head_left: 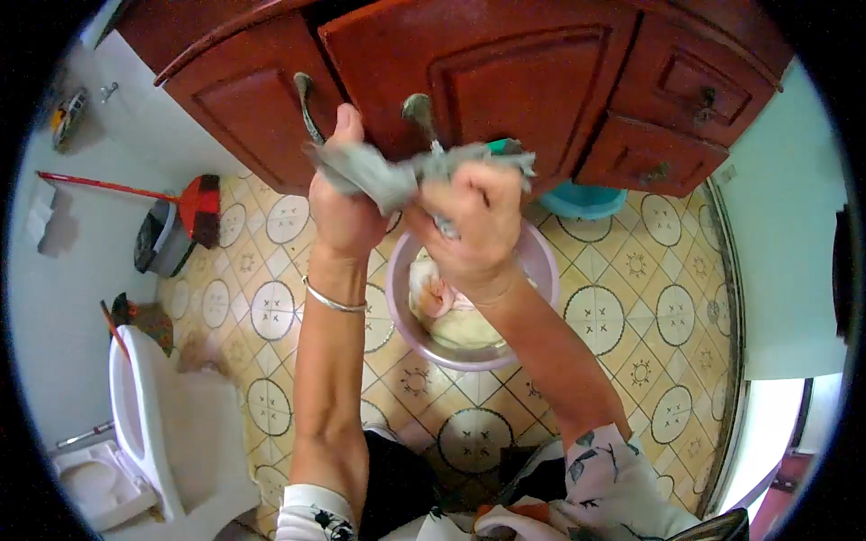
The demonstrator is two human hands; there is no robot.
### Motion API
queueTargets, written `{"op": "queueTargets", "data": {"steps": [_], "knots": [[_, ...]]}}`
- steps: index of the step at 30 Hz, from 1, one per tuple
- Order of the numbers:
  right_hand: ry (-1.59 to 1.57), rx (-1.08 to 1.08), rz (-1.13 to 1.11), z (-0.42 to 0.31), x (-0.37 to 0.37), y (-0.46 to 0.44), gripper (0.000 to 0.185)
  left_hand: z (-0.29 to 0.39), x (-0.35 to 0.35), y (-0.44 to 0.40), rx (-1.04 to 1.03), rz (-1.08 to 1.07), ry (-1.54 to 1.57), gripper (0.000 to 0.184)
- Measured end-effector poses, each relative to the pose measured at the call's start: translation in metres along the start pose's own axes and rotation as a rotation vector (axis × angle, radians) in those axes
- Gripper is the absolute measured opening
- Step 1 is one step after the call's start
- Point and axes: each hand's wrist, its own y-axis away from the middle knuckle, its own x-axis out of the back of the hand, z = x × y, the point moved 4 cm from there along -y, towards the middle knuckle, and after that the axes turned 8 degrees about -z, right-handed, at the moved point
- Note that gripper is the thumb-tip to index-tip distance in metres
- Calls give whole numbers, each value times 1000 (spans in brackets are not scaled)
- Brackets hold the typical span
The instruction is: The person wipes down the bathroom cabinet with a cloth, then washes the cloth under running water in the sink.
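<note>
A crumpled grey cloth is stretched between my two hands, above the floor and in front of the cabinet doors; it is partly blurred. My left hand is closed on one end, thumb pointing up, with a metal bangle on the wrist. The fist of my right hand grips the other end and is slightly smeared by motion. Under my right hand stands a pinkish-purple basin on the tiles, with pale and pink fabric lying in cloudy liquid. My right forearm covers part of its rim.
Dark red cabinet doors with metal handles stand ahead. A blue basin sits beneath the cabinet at right. On the left are a red broom, a grey bucket and a white toilet. A pale door is at right.
</note>
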Motion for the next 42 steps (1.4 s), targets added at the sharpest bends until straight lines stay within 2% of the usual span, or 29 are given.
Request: {"op": "queueTargets", "data": {"steps": [1,2,3,4,6,10,12,14,16,19,23,25,26,28,29,31,32,33,34,40,42], "knots": [[0,4,-34,9,-3,26,40,0,0,2,38,56,-23,34],[17,-123,-113,29,-10,62,35,-1,1,-1,37,56,-21,34],[33,-248,-189,47,-11,90,30,-3,2,-6,-9,-16,-23,34],[31,-244,-188,53,-3,98,30,-4,4,-9,-55,-86,-27,34],[-5,-357,-399,70,8,113,29,-9,10,-6,-43,-115,81,30],[43,-467,-416,79,41,110,28,-6,-1,-1,-135,-45,-225,33],[-36,-455,-393,82,50,106,27,-4,-10,-2,-184,-25,-377,37],[-64,-443,-371,81,52,98,27,-2,-12,-3,-172,-14,-347,40],[-126,-445,-297,77,55,86,27,-1,-13,-3,-89,-69,-415,45],[-145,-407,-240,63,55,61,27,3,-19,-3,-120,-113,-546,53],[-148,-404,-229,48,54,40,24,5,-15,-3,-86,-186,-570,59],[-395,-687,-114,49,55,36,20,5,-14,-2,-94,-236,-602,65],[-391,-688,-119,45,55,27,20,5,-13,-2,-94,-233,-596,65],[-720,-878,112,42,57,11,21,4,-14,-2,-102,-269,-579,71],[-699,-840,112,35,58,0,24,5,-14,-1,-103,-268,-575,71],[-845,-838,104,16,50,-24,24,3,-13,2,1,-262,-367,71],[-606,-726,-51,6,44,-35,25,5,-13,4,3,-263,-365,71],[-597,-668,-76,0,27,-37,26,6,-14,6,29,-251,-262,70],[-293,-500,-54,-2,23,-38,27,5,-15,9,60,-240,-158,69],[-544,-612,-50,7,27,-22,22,6,-27,13,58,-279,-70,79],[-719,-703,-100,10,27,-15,21,6,-28,14,29,-286,-121,79]]}}
